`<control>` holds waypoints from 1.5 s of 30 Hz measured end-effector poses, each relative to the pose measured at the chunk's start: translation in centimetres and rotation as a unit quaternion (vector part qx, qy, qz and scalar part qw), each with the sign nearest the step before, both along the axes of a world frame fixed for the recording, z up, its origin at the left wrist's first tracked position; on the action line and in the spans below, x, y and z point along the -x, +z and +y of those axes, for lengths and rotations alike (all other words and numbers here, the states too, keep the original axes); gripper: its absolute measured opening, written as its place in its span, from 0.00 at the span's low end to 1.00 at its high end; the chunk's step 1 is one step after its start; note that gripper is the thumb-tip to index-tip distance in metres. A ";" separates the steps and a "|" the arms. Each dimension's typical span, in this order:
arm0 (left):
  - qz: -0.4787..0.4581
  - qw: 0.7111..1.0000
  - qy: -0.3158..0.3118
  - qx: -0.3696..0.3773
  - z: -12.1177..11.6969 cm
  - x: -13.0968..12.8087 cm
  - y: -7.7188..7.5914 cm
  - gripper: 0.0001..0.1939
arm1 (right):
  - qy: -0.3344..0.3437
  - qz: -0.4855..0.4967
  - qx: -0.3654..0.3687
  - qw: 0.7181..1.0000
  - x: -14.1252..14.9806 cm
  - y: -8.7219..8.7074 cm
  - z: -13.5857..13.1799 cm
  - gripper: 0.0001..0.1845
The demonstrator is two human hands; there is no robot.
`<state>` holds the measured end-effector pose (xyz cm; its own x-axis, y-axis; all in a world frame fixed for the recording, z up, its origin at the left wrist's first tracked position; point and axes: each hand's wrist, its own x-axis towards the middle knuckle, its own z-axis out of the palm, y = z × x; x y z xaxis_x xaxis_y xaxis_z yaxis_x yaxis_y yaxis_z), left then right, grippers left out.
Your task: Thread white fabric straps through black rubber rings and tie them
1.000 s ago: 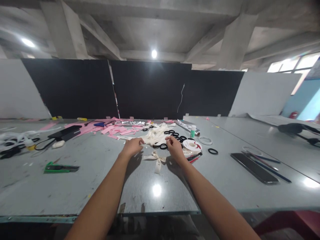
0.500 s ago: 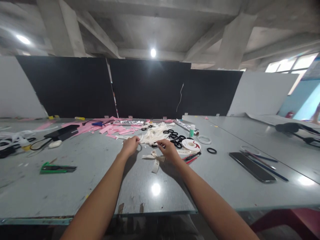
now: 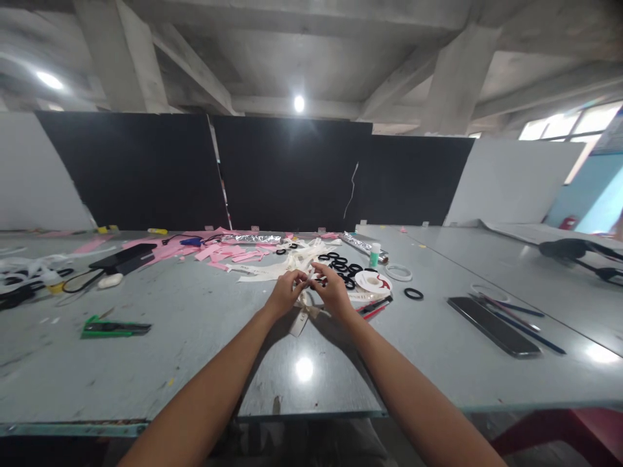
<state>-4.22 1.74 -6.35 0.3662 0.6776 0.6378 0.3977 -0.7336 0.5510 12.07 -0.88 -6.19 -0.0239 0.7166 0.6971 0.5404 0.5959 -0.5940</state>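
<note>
Where the grey worktop (image 3: pixel 204 363) spreads widest, both bare forearms reach out over it and the hands meet near its middle. Behind them lies a loose heap of cream ribbon (image 3: pixel 292 261), with pink paper strips (image 3: pixel 228 253) scattered to its left and a cluster of black rings (image 3: pixel 341 267) to its right. A dark phone (image 3: pixel 494 325) rests well off to the right beside blue pencils (image 3: pixel 525 323), and a green cutter (image 3: pixel 114 327) lies well off to the left. A white tape roll (image 3: pixel 372 281) sits just right of the hands, with one separate black ring (image 3: pixel 413 294) beyond it. The left hand (image 3: pixel 285 295) and the right hand (image 3: pixel 333 292) are fingertip to fingertip, each grip pinched closed on a small cream ribbon piece (image 3: pixel 307 284) held between them just above the surface. Directly beneath them a cream ribbon bow (image 3: pixel 300 318) lies flat on the worktop, its tail pointing toward the person.
</note>
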 end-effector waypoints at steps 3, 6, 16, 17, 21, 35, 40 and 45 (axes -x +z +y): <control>-0.041 0.999 -0.010 0.017 -0.2 -0.4 -0.1 0.10 | -0.022 0.000 -0.017 1.000 -0.1 0.1 -0.1 0.20; -0.065 0.997 -0.026 0.044 -0.4 -0.6 -0.2 0.10 | -0.040 0.005 -0.038 0.998 -0.2 0.2 -0.3 0.20; -0.059 0.983 -0.122 0.122 -0.4 -0.9 -0.4 0.14 | -0.018 0.027 -0.051 0.998 -0.2 0.8 -0.3 0.02; -0.044 0.985 -0.121 0.118 -0.4 -0.9 -0.4 0.16 | -0.019 0.041 -0.038 0.998 -0.1 0.8 -0.3 0.02; -0.022 0.993 -0.072 0.087 -0.9 -0.9 0.0 0.17 | -0.009 0.139 0.037 0.990 0.3 0.6 0.1 0.06; 0.189 0.967 0.133 -0.107 -2.0 -0.5 1.3 0.15 | -0.032 -0.006 0.029 0.999 -0.2 0.6 0.1 0.08; 0.188 0.965 0.134 -0.124 -1.9 -0.5 1.4 0.15 | -0.046 -0.032 0.012 0.998 -0.3 0.7 0.0 0.07; 0.158 0.974 0.118 -0.113 -2.1 -0.3 1.7 0.13 | -0.033 -0.041 0.007 0.999 -0.2 0.8 -0.5 0.08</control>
